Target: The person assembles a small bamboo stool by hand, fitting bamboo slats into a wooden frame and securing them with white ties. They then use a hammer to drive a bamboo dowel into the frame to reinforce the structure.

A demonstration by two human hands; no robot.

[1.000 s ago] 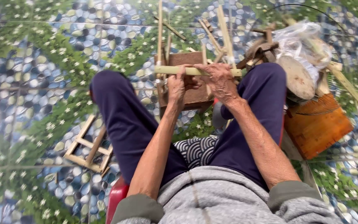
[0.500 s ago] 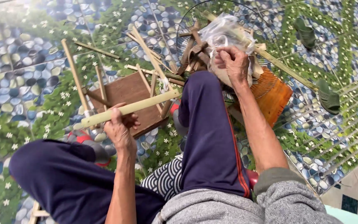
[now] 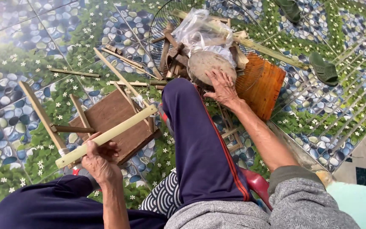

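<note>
So my left hand (image 3: 100, 159) is wrapped tight around a pale bamboo stick (image 3: 106, 136), which runs diagonally up and to the right, lying across a brown wooden block (image 3: 115, 121) on the floor near my left knee. My right hand (image 3: 222, 87) is out over the right knee, fingers spread and loose, resting on a round flat wooden disc (image 3: 206, 65) without actually holding anything. Just past the disc there's a crumpled clear plastic bag (image 3: 202, 32) and a heap of bamboo offcuts (image 3: 172, 53) sitting in a wire basket (image 3: 159, 25), with an orange woven board (image 3: 261, 85) touching the pile on the right. If I were doing this well I'd keep the stick pinned flat on the block so it doesn't roll, and get a proper grip with the right before lifting. Loose slats (image 3: 70, 72) are scattered on the patterned tile floor (image 3: 18, 51) at far left, and a green sandal (image 3: 325, 68) sits off to the right.
</note>
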